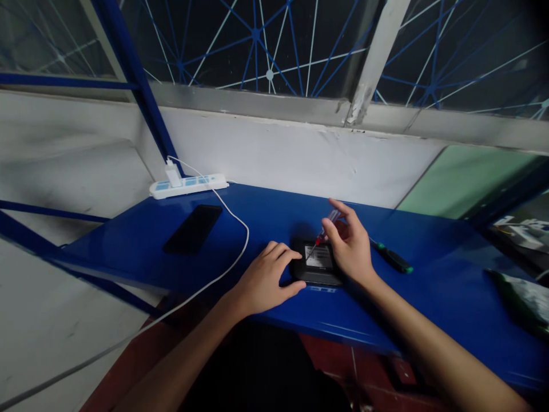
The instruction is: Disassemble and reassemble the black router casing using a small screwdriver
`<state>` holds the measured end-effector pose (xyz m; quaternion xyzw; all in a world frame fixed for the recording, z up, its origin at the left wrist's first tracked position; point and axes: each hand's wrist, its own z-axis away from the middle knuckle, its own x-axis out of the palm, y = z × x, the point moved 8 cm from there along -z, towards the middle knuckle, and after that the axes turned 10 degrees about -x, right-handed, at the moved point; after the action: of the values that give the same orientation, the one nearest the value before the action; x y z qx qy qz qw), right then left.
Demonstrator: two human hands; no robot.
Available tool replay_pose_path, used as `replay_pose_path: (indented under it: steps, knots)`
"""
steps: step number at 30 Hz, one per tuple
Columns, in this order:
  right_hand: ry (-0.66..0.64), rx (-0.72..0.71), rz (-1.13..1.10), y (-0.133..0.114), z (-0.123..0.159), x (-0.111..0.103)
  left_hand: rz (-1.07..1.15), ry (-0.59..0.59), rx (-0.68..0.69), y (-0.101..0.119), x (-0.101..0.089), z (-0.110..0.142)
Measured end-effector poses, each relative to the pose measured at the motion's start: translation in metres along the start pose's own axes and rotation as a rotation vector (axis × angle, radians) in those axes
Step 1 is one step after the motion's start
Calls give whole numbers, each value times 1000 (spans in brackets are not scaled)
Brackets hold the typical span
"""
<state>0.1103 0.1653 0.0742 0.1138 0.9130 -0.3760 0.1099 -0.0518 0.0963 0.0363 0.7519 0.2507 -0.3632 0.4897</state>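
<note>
A black, flat device with rounded corners (315,278) lies on the blue shelf, a pale printed label (319,256) on its upper face. My left hand (268,277) grips its left side, with fingers at the far left corner and the thumb along the near edge. In my right hand (350,243) is a screwdriver (333,216) with a clear handle and a red collar, tilted so its thin shaft points down at the left part of the label. Whether the tip sits in a screw is too small to tell. A second screwdriver, green and black (392,256), lies right of my right hand.
On the blue shelf (266,212), a dark phone (194,229) lies to the left. Behind it stands a white power strip (189,186) with a charger (172,173) plugged in. A white cable (246,229) loops across. A green-and-silver packet (521,294) rests at the right.
</note>
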Motion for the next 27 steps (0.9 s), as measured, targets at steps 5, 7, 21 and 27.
replay_pose_path:
  steps: [5,7,21,27]
  knots:
    - [27,27,10,7,7,-1,5,4,6,-1,1,0]
    - [30,34,13,8,8,-2,3,10,8,-1,2,0]
    - [107,51,-200,3,15,-9,-26,31,29,0,-1,2]
    - [120,20,-141,3,13,-13,-32,37,35,0,-1,3]
